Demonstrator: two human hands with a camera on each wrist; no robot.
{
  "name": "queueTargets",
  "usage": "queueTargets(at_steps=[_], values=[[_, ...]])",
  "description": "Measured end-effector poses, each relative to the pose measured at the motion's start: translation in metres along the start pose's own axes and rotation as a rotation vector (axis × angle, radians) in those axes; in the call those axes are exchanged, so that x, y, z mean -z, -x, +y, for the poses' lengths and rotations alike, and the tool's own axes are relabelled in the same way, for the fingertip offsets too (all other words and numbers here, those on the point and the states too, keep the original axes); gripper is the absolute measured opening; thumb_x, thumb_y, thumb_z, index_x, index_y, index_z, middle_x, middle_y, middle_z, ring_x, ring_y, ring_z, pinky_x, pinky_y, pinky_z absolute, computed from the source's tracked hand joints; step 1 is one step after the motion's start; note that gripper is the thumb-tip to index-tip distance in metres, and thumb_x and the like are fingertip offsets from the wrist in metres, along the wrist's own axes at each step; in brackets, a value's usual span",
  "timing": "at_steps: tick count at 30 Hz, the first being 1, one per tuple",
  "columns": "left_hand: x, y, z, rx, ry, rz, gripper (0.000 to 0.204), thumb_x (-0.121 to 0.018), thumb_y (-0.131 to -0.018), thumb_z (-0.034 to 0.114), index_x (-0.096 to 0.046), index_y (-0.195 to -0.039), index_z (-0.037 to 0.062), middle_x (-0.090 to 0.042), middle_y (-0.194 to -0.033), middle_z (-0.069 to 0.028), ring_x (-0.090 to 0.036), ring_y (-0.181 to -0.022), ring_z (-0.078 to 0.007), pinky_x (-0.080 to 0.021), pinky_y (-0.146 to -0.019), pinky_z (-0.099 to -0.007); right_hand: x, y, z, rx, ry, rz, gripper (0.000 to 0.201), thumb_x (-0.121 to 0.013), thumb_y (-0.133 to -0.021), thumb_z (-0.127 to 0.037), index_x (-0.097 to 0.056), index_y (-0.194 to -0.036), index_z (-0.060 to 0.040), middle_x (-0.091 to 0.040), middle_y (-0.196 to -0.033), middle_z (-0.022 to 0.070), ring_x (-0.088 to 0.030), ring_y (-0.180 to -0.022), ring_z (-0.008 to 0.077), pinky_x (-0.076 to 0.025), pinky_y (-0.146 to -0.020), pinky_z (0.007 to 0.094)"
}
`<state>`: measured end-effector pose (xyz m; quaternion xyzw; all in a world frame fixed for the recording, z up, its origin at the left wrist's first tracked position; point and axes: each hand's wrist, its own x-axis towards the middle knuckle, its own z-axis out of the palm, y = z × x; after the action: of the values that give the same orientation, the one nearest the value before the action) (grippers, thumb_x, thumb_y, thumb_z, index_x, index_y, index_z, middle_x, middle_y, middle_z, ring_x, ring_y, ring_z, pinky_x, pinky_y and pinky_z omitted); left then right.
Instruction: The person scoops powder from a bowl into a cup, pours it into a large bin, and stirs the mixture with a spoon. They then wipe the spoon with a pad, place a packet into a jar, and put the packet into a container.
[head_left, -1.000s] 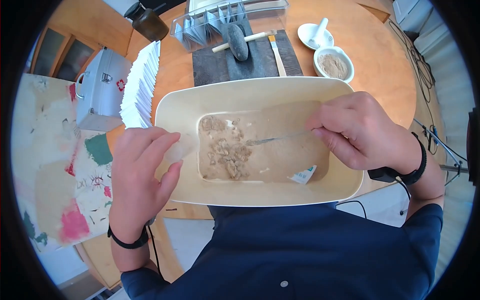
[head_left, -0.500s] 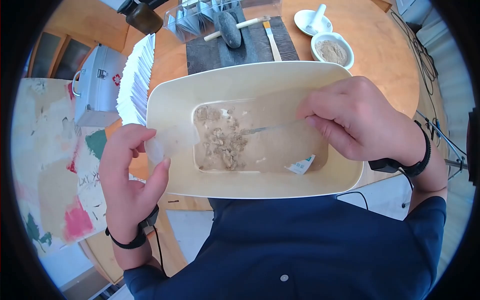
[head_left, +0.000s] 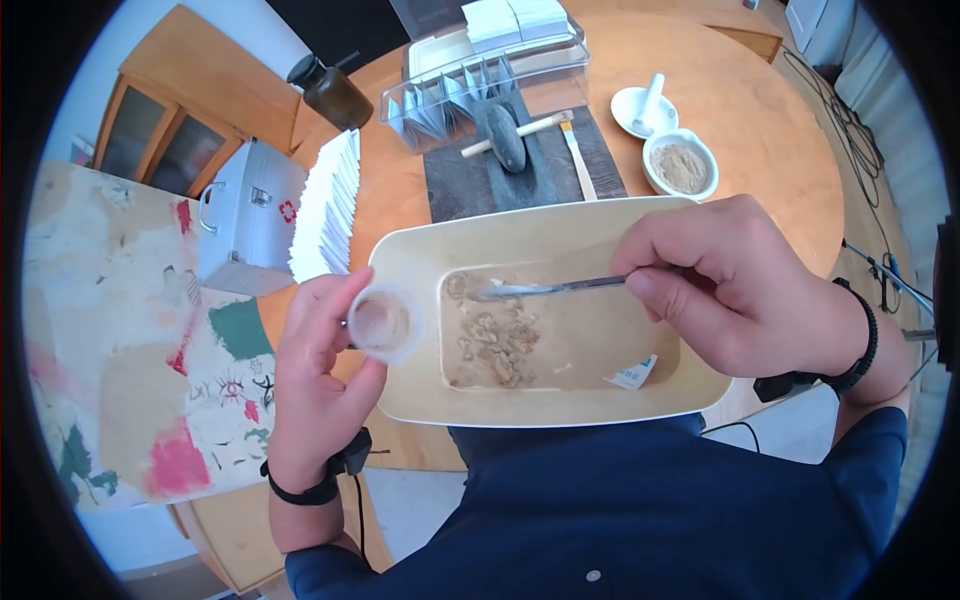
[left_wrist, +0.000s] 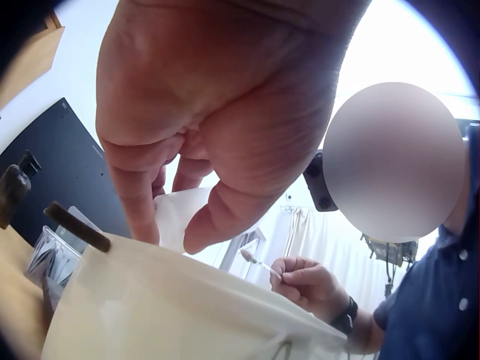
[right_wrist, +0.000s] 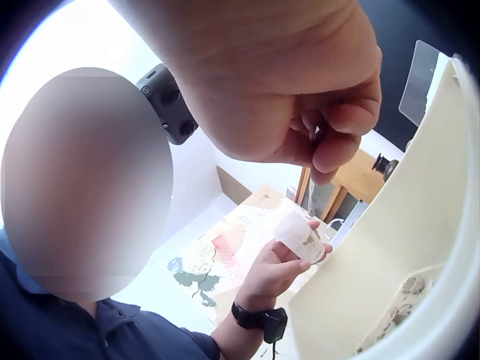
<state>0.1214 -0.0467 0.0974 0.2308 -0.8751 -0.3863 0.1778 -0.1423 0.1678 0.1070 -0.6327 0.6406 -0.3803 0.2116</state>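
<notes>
At the left of the frame I see a paint-stained pale sheet (head_left: pixel 120 360) with green and pink patches. Right of its top stands a silver metal case (head_left: pixel 245 215) bearing a red cross, with a brown glass bottle (head_left: pixel 335 98) above and a fanned row of white papers (head_left: pixel 325 205) beside it on the round wooden bench (head_left: pixel 770 130).

The left hand (head_left: pixel 320 370) grasps a small translucent plastic cup (head_left: pixel 385 322) between thumb and fingers, over the left end of a cream plastic basin (head_left: pixel 560 408). The right wrist view shows brownish specks on the cup.

The basin fills the centre, with brown clumps (head_left: pixel 500 345) lying in the left of its cloudy bottom and a white-and-green scrap (head_left: pixel 634 373) at lower right. Beyond it, a clear plastic box (head_left: pixel 555 80) holds grey packets; a dark flat board (head_left: pixel 450 190) carries a grey oval stone (head_left: pixel 505 135) crossed by a pale stick, and a flat brush (head_left: pixel 578 155).

The right hand (head_left: pixel 740 290) pinches a slim metal tool (head_left: pixel 570 287) that points left over the clumps. At upper right sit a white dish (head_left: pixel 625 108) holding a white pestle (head_left: pixel 653 100), and a white bowl (head_left: pixel 712 180) of brownish powder (head_left: pixel 680 168).
</notes>
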Motion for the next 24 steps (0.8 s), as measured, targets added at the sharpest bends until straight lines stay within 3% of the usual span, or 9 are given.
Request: queueTargets(at_steps=[2, 6, 8, 9, 11, 14, 17, 20, 24], values=[[0.005, -0.002, 0.0, -0.105, -0.253, -0.069, 0.057, -0.068, -0.074, -0.007, -0.057, -0.13, 0.0006, -0.059, -0.115, -0.0077, -0.057, -0.113, -0.02, -0.045, -0.098, -0.0314, -0.003, -0.003, -0.004, 0.022, -0.104, 0.041, 0.011, -0.057, -0.089, 0.006, -0.066, -0.093, 0.0001, -0.062, -0.068, 0.0062, -0.058, -0.056, 0.0152, -0.044, -0.053, 0.0272], [0.002, -0.005, 0.002, -0.144, -0.259, -0.055, 0.05, -0.071, -0.074, -0.006, -0.062, -0.123, 0.0027, -0.06, -0.115, -0.0082, -0.057, -0.111, -0.0215, -0.045, -0.096, -0.0312, -0.008, -0.009, -0.017, 0.062, -0.114, 0.045, 0.01, -0.058, -0.089, 0.005, -0.066, -0.093, 0.0, -0.062, -0.07, 0.0078, -0.058, -0.056, 0.0179, -0.045, -0.053, 0.0278], [-0.002, -0.007, 0.001, -0.142, -0.205, -0.044, 0.048, -0.072, -0.074, -0.005, -0.062, -0.12, 0.0034, -0.061, -0.116, -0.0082, -0.058, -0.112, -0.0205, -0.046, -0.096, -0.031, -0.014, -0.017, -0.018, 0.251, -0.007, 0.081, 0.009, -0.061, -0.087, 0.003, -0.066, -0.094, -0.0006, -0.061, -0.068, 0.0095, -0.06, -0.057, 0.0229, -0.045, -0.052, 0.0313], [-0.004, -0.008, 0.001, -0.144, -0.203, -0.047, 0.048, -0.072, -0.074, -0.005, -0.062, -0.12, 0.0034, -0.061, -0.116, -0.0082, -0.058, -0.112, -0.0205, -0.046, -0.096, -0.031, -0.015, -0.02, -0.02, 0.247, -0.006, 0.083, 0.009, -0.061, -0.087, 0.003, -0.066, -0.094, -0.0006, -0.061, -0.068, 0.0095, -0.06, -0.057, 0.0229, -0.045, -0.052, 0.0313], [-0.006, -0.01, 0.002, -0.242, -0.231, -0.032, 0.043, -0.07, -0.077, -0.007, -0.063, -0.118, 0.0033, -0.062, -0.116, -0.0091, -0.063, -0.101, -0.0191, -0.052, -0.081, -0.0271, -0.017, -0.026, -0.026, 0.158, 0.2, -0.061, 0.002, -0.064, -0.085, -0.001, -0.064, -0.088, -0.0015, -0.058, -0.067, 0.0111, -0.061, -0.06, 0.0277, -0.046, -0.052, 0.0362], [-0.009, -0.011, 0.007, -0.25, -0.21, -0.054, 0.04, -0.069, -0.078, -0.007, -0.063, -0.117, 0.0028, -0.064, -0.115, -0.0103, -0.064, -0.103, -0.0206, -0.054, -0.082, -0.0278, -0.028, -0.04, -0.027, 0.315, 0.261, -0.052, 0.005, -0.066, -0.081, -0.004, -0.062, -0.084, -0.0021, -0.058, -0.065, 0.0118, -0.063, -0.061, 0.0303, -0.046, -0.051, 0.0406], [-0.012, -0.01, 0.005, -0.264, -0.195, -0.041, 0.04, -0.069, -0.078, -0.007, -0.063, -0.117, 0.0027, -0.064, -0.114, -0.0101, -0.065, -0.102, -0.0209, -0.054, -0.083, -0.0278, -0.025, -0.049, -0.033, 0.333, 0.412, -0.067, 0.008, -0.067, -0.077, -0.005, -0.061, -0.081, -0.0021, -0.059, -0.064, 0.0115, -0.063, -0.058, 0.0301, -0.047, -0.049, 0.04], [-0.009, -0.01, 0.005, -0.27, -0.243, -0.082, 0.039, -0.069, -0.079, -0.007, -0.063, -0.116, 0.0028, -0.064, -0.114, -0.0098, -0.065, -0.102, -0.0201, -0.054, -0.086, -0.0283, -0.033, -0.047, -0.03, 0.32, 0.246, -0.146, 0.01, -0.067, -0.073, -0.005, -0.061, -0.08, -0.0014, -0.059, -0.061, 0.011, -0.063, -0.054, 0.0299, -0.049, -0.047, 0.0386], [-0.009, -0.011, 0.009, -0.233, -0.242, -0.085, 0.039, -0.069, -0.079, -0.006, -0.063, -0.116, 0.0032, -0.064, -0.114, -0.0091, -0.065, -0.101, -0.0185, -0.054, -0.084, -0.0275, -0.036, -0.042, -0.027, 0.35, 0.233, -0.104, 0.011, -0.067, -0.072, -0.005, -0.062, -0.08, -0.0014, -0.058, -0.062, 0.0107, -0.062, -0.054, 0.0288, -0.048, -0.047, 0.0383]])
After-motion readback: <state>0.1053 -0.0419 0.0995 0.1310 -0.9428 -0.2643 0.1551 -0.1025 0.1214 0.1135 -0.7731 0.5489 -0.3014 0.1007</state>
